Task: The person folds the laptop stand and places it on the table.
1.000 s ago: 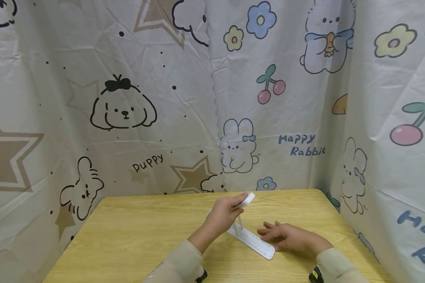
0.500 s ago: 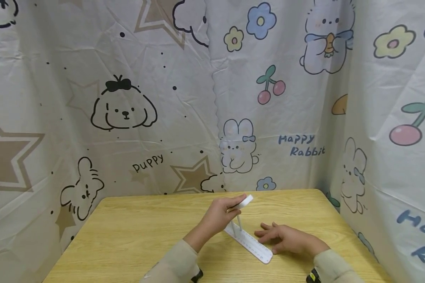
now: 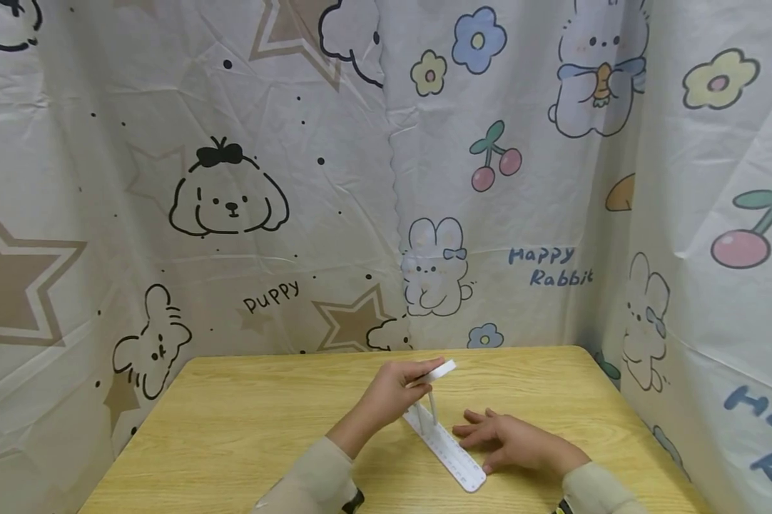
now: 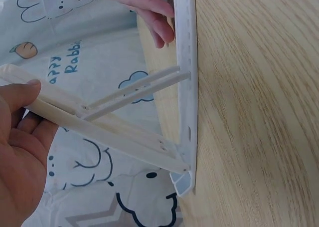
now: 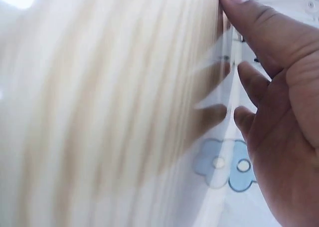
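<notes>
A white folding stand (image 3: 453, 460) lies slantwise on the table, its long slotted base flat on the wood. My left hand (image 3: 389, 389) pinches the raised upper arm (image 4: 114, 139) of the stand between thumb and fingers. In the left wrist view that arm rises at an angle from a hinge at one end of the base. Two thin struts (image 4: 137, 90) join arm and base. My right hand (image 3: 514, 441), fingers spread and lightly bent, rests beside the near half of the base, fingertips right at its edge. The right wrist view shows that hand (image 5: 289, 117) low over the tabletop.
The light wood-grain table (image 3: 264, 428) spreads out on both sides of the stand. A printed fabric curtain (image 3: 334, 235) hangs behind the table's back edge and along both sides.
The stand's base has slid a little left and towards the person, turning slightly. Both hands have moved with it, the left still gripping the upper arm and the right staying beside the base.
</notes>
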The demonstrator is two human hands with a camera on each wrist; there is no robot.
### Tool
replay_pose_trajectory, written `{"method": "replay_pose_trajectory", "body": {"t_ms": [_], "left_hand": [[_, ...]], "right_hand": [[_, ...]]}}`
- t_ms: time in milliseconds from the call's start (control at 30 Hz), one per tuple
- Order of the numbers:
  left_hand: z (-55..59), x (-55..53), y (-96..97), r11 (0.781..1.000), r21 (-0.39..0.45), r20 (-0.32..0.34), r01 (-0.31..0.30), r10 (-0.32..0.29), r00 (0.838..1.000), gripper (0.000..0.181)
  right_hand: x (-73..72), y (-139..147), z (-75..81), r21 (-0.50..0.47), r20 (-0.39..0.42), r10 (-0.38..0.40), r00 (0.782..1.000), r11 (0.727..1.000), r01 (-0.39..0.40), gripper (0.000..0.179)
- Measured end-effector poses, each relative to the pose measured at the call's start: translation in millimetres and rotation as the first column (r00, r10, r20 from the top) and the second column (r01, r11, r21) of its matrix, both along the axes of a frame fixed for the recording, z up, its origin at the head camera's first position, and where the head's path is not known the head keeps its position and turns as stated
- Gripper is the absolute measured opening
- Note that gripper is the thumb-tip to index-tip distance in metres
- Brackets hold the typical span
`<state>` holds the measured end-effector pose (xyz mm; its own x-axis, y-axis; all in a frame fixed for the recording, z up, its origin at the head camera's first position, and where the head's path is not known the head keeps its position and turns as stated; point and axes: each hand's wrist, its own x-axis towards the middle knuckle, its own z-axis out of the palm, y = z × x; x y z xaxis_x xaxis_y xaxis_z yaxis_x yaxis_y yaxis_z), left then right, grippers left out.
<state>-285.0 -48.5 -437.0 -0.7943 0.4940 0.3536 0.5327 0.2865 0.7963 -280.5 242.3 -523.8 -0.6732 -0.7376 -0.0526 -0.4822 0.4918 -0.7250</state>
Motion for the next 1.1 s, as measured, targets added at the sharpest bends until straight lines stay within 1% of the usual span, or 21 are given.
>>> {"method": "replay_pose_trajectory", "body": {"t_ms": [133,233,367,500,600,667,867,1100], "left_hand": [[-1.1,-1.3,-3.9,1.000,0.016,0.027,-0.010,0.009,1.000,0.050],[-1.6,-1.3,-6.0,1.000,0.010,0.026,-0.015,0.015,1.000,0.048],[-1.5,-0.9,-9.5,1.000,-0.004,0.048,-0.012,0.012,0.999,0.047],[-1.4,-0.8,-16.1,0.998,-0.046,0.039,-0.048,0.050,0.998,0.047],[-1.3,-0.6,-21.5,0.995,-0.071,0.015,-0.075,0.076,0.997,0.047],[-1.5,-1.0,-23.2,0.995,-0.068,0.008,-0.075,0.075,0.997,0.046],[-3.1,-1.7,-25.9,0.998,-0.034,0.020,-0.062,0.063,0.998,0.042],[-8.2,-5.8,-29.2,0.998,-0.016,0.030,-0.064,0.064,0.997,0.037]], "right_hand": [[0.4,-10,-1.3,0.009,-0.055,0.045,0.997,0.999,-0.044,0.060],[2.5,-16,-1.3,0.018,-0.090,0.063,0.994,0.998,-0.062,0.068],[5.1,-23,-1.2,0.024,-0.138,0.081,0.987,0.997,-0.078,0.072],[6.9,-33,-0.8,0.035,-0.181,0.093,0.979,0.996,-0.088,0.074],[7.7,-41,0.5,0.048,-0.197,0.088,0.976,0.996,-0.080,0.076],[9.0,-46,1.5,0.057,-0.205,0.079,0.976,0.996,-0.069,0.077],[13.8,-56,4.5,0.074,-0.230,0.052,0.972,0.997,-0.036,0.076],[20.4,-67,5.2,0.061,-0.224,-0.008,0.975,0.998,0.022,0.073]]}}
